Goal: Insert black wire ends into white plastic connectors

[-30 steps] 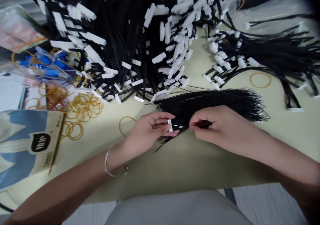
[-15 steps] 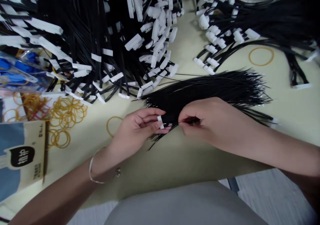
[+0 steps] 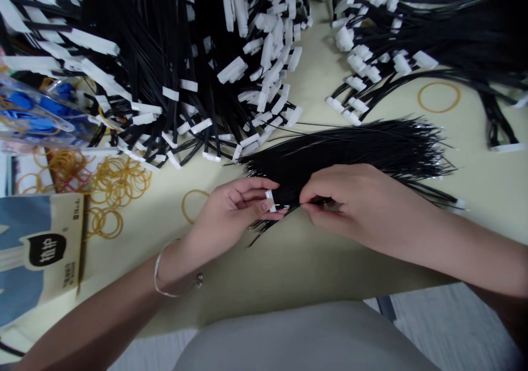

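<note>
The left hand (image 3: pixel 233 209), just left of frame centre, holds a small white plastic connector (image 3: pixel 269 200) between thumb and fingers. The right hand (image 3: pixel 340 200), right of centre, pinches thin black wire (image 3: pixel 294 205). A long black wire bundle (image 3: pixel 355 143) lies at centre right.

A pale yellow-green table (image 3: pixel 235 277) is spanning the view; its front edge is running across the lower part; a grey, streaked floor (image 3: pixel 457 327) is showing below; a dark bar (image 3: pixel 386 308) is appearing just under the edge; diffuse light is leaving the near side dimmer.
</note>
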Demonstrator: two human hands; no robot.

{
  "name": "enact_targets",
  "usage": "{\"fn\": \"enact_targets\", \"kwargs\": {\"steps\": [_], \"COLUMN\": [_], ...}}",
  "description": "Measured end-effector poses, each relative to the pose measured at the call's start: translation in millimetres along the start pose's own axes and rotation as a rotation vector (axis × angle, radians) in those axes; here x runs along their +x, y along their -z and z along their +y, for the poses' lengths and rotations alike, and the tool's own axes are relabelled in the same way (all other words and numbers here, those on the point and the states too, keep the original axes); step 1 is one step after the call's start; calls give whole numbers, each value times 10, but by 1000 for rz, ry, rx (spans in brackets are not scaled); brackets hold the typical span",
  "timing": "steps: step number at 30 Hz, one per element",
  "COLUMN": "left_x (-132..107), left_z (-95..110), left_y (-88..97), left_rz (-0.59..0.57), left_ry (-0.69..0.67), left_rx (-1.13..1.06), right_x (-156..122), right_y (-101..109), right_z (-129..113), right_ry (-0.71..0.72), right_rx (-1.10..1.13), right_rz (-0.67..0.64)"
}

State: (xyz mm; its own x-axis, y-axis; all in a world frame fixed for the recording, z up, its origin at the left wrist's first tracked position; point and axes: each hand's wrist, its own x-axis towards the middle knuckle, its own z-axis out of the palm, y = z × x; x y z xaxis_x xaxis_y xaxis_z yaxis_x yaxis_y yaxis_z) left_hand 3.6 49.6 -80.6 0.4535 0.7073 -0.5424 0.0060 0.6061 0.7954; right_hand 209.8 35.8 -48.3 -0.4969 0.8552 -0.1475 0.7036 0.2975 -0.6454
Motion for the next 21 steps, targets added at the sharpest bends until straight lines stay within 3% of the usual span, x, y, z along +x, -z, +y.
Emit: {"fn": "enact_targets", "kwargs": {"steps": [6,14,21], "left_x": [11,10,22], "left_z": [-5,-4,5], "left_y": [3,-3,-11], "left_rz": [-5,-20,-36], "left_ry": [11,7,10], "left_rx": [-21,-53,-83], "right_x": [-2,167,259], "right_y": [35,48,15], "right_z": [-21,3,46], "right_ry": [13,39,-109], "right_rx": [84,173,439], "right_rz": [51,301,267]}}
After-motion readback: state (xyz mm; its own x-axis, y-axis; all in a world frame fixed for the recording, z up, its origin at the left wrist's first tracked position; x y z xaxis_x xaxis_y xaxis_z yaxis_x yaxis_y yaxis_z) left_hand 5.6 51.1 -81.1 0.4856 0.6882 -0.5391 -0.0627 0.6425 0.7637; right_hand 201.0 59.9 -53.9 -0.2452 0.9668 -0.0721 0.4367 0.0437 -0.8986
